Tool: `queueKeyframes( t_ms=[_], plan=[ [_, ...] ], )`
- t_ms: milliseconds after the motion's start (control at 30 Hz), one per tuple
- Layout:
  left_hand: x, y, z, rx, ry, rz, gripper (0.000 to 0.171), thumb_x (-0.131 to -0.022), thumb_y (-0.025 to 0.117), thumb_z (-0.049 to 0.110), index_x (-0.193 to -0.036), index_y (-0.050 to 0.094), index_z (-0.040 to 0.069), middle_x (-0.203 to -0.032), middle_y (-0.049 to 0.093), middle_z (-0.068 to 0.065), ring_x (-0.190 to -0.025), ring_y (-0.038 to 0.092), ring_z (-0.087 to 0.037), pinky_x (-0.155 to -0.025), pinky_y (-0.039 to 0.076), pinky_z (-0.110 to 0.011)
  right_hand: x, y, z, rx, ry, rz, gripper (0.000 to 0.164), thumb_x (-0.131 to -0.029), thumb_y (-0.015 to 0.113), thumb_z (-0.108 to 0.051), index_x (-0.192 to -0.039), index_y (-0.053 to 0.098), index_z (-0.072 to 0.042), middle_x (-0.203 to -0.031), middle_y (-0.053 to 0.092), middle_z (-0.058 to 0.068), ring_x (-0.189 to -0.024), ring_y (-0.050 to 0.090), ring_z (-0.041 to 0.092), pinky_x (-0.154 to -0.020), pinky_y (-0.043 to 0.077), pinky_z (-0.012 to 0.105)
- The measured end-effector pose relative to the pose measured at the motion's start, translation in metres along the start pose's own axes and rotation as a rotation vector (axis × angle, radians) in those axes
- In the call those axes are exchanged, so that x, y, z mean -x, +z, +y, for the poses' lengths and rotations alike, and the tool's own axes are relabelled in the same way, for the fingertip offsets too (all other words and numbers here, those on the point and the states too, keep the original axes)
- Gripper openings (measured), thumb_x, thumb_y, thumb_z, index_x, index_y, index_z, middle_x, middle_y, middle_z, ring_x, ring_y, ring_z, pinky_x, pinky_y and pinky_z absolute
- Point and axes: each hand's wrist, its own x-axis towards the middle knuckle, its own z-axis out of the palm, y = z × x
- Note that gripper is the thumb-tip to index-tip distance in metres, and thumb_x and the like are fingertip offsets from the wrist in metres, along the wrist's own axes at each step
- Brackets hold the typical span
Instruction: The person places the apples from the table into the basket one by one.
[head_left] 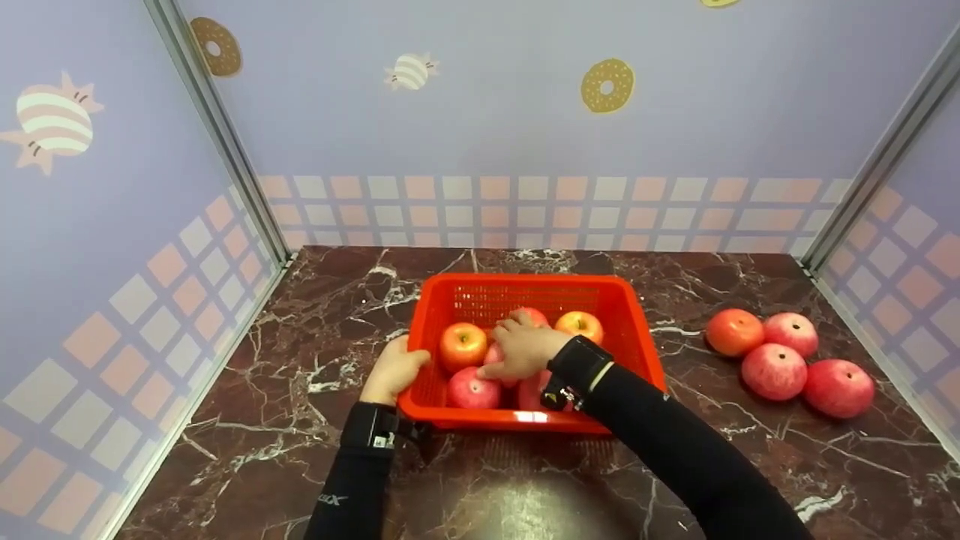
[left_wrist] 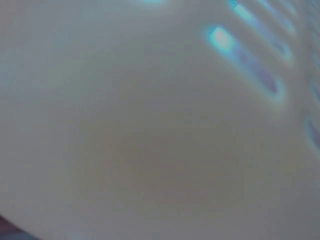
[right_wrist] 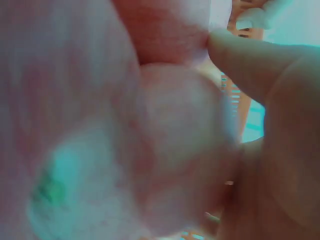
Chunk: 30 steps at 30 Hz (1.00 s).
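Note:
A red plastic basket [head_left: 634, 345] with slotted walls stands mid-table, holding several apples. My left hand [head_left: 395, 369] grips its left rim, thumb over the edge. Inside, my right hand [head_left: 523, 349] holds a pinkish-red apple [head_left: 493, 355], its fingers spread over the fruit from above and partly hiding it. Close by lie a yellow-red apple [head_left: 463, 346] and a pink-red apple [head_left: 474, 388]. Another yellow-red apple [head_left: 580, 325] lies toward the back right. In the right wrist view the thumb [right_wrist: 250, 60] touches an apple [right_wrist: 165, 30]. The left wrist view is a blur of slotted basket wall [left_wrist: 160, 150].
To the right of the basket, several red fruits [head_left: 775, 371] that look like apples sit in a cluster on the dark marbled table [head_left: 330, 300]. Patterned panels [head_left: 480, 127] enclose the table at the back and both sides.

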Motion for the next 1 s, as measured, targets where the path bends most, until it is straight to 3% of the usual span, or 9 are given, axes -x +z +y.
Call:
queueKeyframes(
  t_ms=[133,233,333,500,733,1000],
  plan=[
    [0.002,0.000,0.003,0.002,-0.004,-0.007,0.037,-0.077,0.048,-0.008,-0.113,0.055,-0.012,-0.103,0.061,-0.028,-0.088,0.064,-0.038,-0.073,0.056,-0.044,0.000,0.001,0.000,-0.047,0.029,-0.054,0.087,-0.088,0.047,-0.068,-0.150,0.037,-0.009,-0.157,0.027,0.016,-0.145,0.012,0.039,-0.112,0.017,0.061],
    [0.013,-0.001,0.017,0.002,-0.009,-0.029,0.038,-0.078,0.047,-0.008,-0.115,0.053,-0.015,-0.106,0.060,-0.031,-0.094,0.062,-0.044,-0.076,0.056,-0.046,0.000,0.000,0.001,-0.063,0.013,-0.051,0.086,-0.089,0.048,-0.067,-0.150,0.036,-0.008,-0.156,0.028,0.018,-0.144,0.012,0.041,-0.113,0.014,0.059],
    [0.015,-0.001,0.020,0.008,-0.019,-0.044,0.040,-0.078,0.046,-0.009,-0.117,0.051,-0.017,-0.108,0.058,-0.033,-0.099,0.060,-0.048,-0.079,0.055,-0.048,0.000,0.000,0.002,-0.088,-0.002,-0.042,0.084,-0.089,0.051,-0.065,-0.149,0.039,-0.006,-0.154,0.030,0.020,-0.144,0.013,0.042,-0.114,0.013,0.057],
    [0.002,-0.002,0.002,-0.007,0.003,-0.017,0.037,-0.077,0.048,-0.008,-0.113,0.055,-0.013,-0.103,0.061,-0.027,-0.089,0.063,-0.038,-0.073,0.055,-0.043,-0.001,-0.001,0.004,-0.103,-0.018,-0.012,0.080,-0.090,0.054,-0.061,-0.144,0.044,-0.004,-0.150,0.036,0.022,-0.143,0.018,0.042,-0.116,0.013,0.052],
    [0.001,0.000,0.001,-0.032,0.025,0.001,0.035,-0.076,0.049,-0.007,-0.110,0.056,-0.012,-0.100,0.061,-0.024,-0.086,0.063,-0.034,-0.070,0.054,-0.039,0.000,-0.003,0.007,-0.119,-0.035,0.033,0.072,-0.090,0.056,-0.058,-0.136,0.053,-0.004,-0.140,0.050,0.017,-0.139,0.028,0.039,-0.116,0.015,0.048],
    [0.001,-0.002,0.004,0.013,-0.006,-0.036,0.041,-0.077,0.047,-0.009,-0.117,0.052,-0.016,-0.108,0.059,-0.032,-0.097,0.061,-0.046,-0.077,0.055,-0.047,0.014,-0.016,0.015,-0.268,-0.010,0.073,0.066,-0.090,0.056,-0.058,-0.135,0.054,-0.009,-0.135,0.055,0.010,-0.132,0.033,0.035,-0.107,0.032,0.048]
  ],
)
